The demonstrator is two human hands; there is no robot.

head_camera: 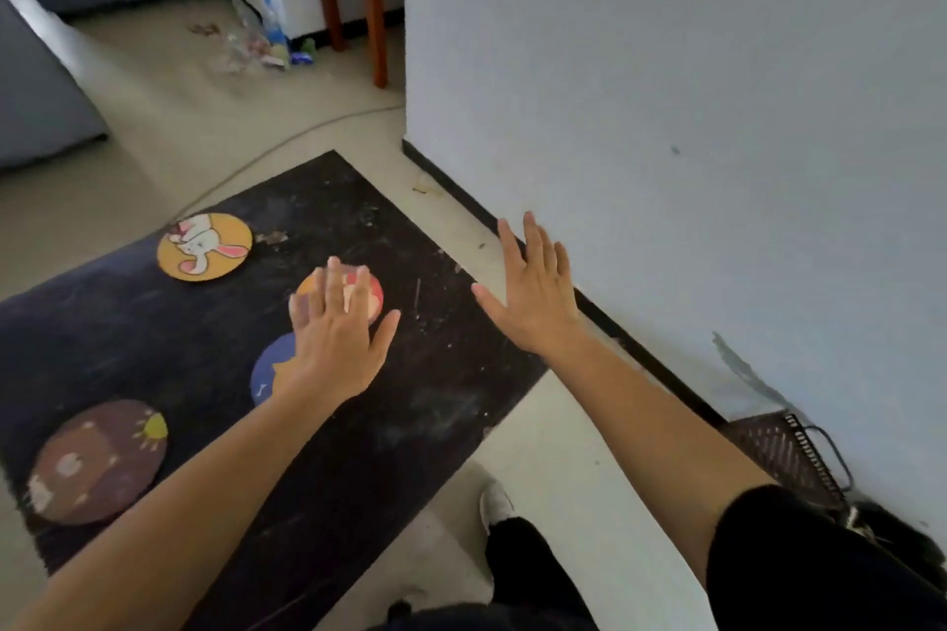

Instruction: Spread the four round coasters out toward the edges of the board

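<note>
Black board (153, 338) flat on the pale floor (169, 128), scuffed with whitish marks, one corner pointing toward the white wall (666, 92). Four round coasters on it. Yellow coaster (204, 247) with a white rabbit near the far edge, lying free. Brown coaster (97, 462) with a small yellow sun near the left near edge, also free and well apart from the others. Orange-red coaster (373, 297) near the middle of the board, mostly covered by fingers. Blue coaster (267, 366) just nearer than that one, partly hidden under the palm and wrist; touching the orange-red one or not, cannot tell.

Left hand (335, 338) flat, palm down, fingers (333, 287) stretched and slightly apart, laid over the orange-red coaster, thumb out to the right. Fingertips blurred; pressing on the coaster or just above it, cannot tell. Nothing pinched.

Right hand (533, 295) open, palm down, fingers spread, thumb pointing left, over the right edge of the board and the strip of floor beside the dark skirting (461, 185). Holding nothing, touching no coaster.

Both forearms bare; dark sleeve (799, 553) at the right elbow. White shoe (494, 502) on the floor beside the near right edge of the board. Dark wire basket (784, 451) against the wall at right. Wooden table legs (376, 0), grey sofa (36, 82) and a small heap of bottles (266, 41) farther back.
</note>
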